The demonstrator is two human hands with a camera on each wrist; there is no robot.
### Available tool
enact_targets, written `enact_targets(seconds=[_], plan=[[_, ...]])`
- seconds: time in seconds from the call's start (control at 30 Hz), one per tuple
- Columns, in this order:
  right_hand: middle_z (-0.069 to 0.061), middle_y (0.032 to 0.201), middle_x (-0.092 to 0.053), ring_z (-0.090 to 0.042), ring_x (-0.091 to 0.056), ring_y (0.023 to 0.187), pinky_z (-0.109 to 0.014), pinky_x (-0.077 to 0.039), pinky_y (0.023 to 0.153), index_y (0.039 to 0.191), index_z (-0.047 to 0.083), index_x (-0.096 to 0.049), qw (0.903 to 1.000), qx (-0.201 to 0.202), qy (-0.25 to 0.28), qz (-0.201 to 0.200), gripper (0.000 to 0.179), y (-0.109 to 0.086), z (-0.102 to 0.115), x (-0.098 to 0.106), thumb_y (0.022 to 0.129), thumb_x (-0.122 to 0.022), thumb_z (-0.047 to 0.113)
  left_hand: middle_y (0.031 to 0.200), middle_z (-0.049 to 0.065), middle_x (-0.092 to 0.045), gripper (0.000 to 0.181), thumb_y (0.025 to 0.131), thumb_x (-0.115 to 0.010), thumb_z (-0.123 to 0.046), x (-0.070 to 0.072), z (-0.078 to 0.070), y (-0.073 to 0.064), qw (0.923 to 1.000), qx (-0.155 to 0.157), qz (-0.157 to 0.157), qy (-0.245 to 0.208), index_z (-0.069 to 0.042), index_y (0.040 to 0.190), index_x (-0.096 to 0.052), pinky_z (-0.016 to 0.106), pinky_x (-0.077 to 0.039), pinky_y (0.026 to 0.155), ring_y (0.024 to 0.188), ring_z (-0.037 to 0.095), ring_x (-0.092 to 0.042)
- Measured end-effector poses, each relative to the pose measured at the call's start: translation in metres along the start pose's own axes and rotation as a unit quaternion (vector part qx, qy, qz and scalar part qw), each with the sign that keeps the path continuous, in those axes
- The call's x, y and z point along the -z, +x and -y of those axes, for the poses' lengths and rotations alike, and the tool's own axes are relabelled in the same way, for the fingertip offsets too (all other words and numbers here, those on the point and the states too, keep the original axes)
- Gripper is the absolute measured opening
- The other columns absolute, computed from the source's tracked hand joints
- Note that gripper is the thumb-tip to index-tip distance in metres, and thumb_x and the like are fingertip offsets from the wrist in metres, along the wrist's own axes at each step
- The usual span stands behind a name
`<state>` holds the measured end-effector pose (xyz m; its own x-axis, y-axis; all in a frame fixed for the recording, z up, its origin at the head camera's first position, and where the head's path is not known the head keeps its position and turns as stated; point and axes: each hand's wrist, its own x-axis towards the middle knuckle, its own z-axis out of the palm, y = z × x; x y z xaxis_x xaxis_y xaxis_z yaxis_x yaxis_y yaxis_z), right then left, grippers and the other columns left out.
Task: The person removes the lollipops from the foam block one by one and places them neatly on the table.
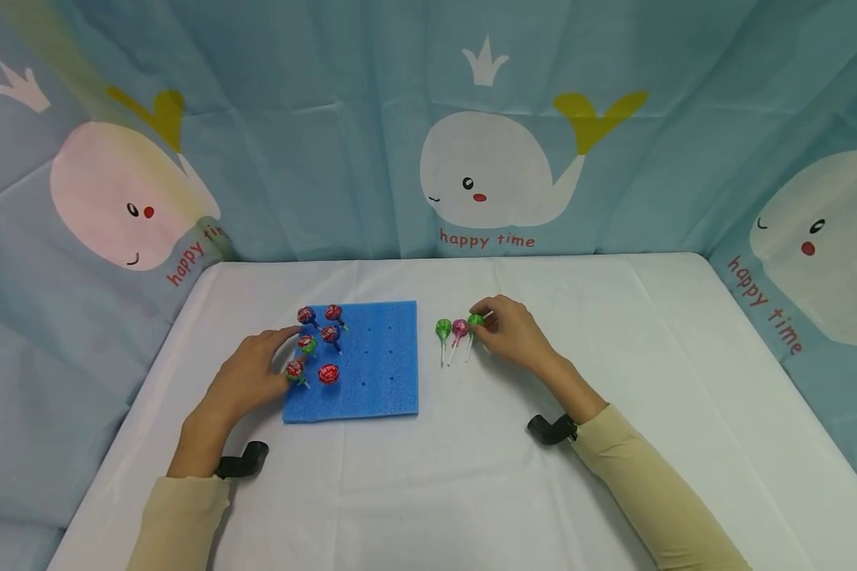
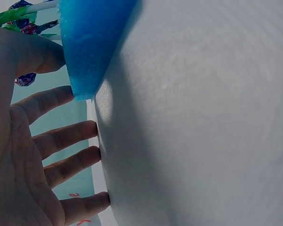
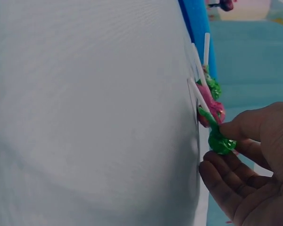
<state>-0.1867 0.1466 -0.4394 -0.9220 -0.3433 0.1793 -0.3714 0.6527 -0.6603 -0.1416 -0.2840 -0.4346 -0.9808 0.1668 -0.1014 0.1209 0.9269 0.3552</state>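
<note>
My right hand (image 1: 514, 331) pinches the head of a green-wrapped lollipop (image 3: 220, 142), the rightmost of three on the white table. Beside it lie a pink lollipop (image 1: 460, 328) and another green lollipop (image 1: 443, 329), white sticks pointing toward me. My left hand (image 1: 246, 374) rests at the left edge of a blue foam board (image 1: 393, 396), thumb and index finger touching it and the other fingers spread, as the left wrist view shows. Several lollipops stand in the board's left half, among them a red lollipop (image 1: 328, 373) and a red-and-green lollipop (image 1: 308, 344).
Rows of small dark holes (image 1: 391, 352) mark the board's right half. A white cloth (image 1: 428, 492) covers the table. Behind it hangs a blue curtain (image 1: 314, 182) with printed whales. Each wrist carries a black camera mount (image 1: 551, 429).
</note>
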Motion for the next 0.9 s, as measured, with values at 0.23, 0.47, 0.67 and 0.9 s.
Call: enact_targets(seconds=[0.23,0.47,0.67,0.9], plan=[[-0.017,0.117,-0.074,-0.03,-0.075,0.101,-0.045,-0.064,0.091,0.123,0.0,-0.071,1.0,-0.001,0.002,0.004,0.028,0.001,-0.002,-0.004,0.097,-0.074,0.009,0.158,0.028,-0.049,0.08,0.079,-0.062,-0.009,0.0,0.0,0.0,1.0,-0.003,-0.001,0.001,-0.01,0.158,-0.046,0.08,-0.039,0.112,0.145,0.054,-0.041],[-0.018,0.115,-0.075,-0.03,-0.075,0.1,-0.046,-0.063,0.09,0.12,-0.001,-0.073,1.0,-0.002,-0.003,0.007,0.027,0.0,0.0,-0.005,0.096,-0.074,0.01,0.159,0.028,-0.049,0.08,0.08,-0.062,-0.009,0.002,-0.001,0.0,1.0,-0.004,-0.001,0.0,-0.01,0.158,-0.046,0.079,-0.039,0.113,0.145,0.054,-0.041],[-0.017,0.118,-0.074,-0.03,-0.074,0.103,-0.047,-0.062,0.092,0.122,0.0,-0.072,0.9997,-0.003,-0.021,0.008,0.029,0.0,0.002,-0.005,0.096,-0.074,0.012,0.158,0.028,-0.049,0.08,0.08,-0.062,-0.009,0.002,-0.001,0.0,1.0,-0.006,0.0,-0.002,-0.009,0.158,-0.046,0.08,-0.039,0.112,0.144,0.055,-0.043],[-0.015,0.125,-0.072,-0.033,-0.071,0.115,-0.052,-0.059,0.095,0.126,0.005,-0.072,0.9984,0.004,-0.057,-0.004,0.034,0.0,0.008,-0.003,0.095,-0.076,0.016,0.158,0.029,-0.05,0.08,0.08,-0.063,-0.01,0.001,0.0,-0.001,1.0,-0.005,0.002,-0.002,-0.009,0.158,-0.046,0.079,-0.04,0.112,0.144,0.055,-0.043]])
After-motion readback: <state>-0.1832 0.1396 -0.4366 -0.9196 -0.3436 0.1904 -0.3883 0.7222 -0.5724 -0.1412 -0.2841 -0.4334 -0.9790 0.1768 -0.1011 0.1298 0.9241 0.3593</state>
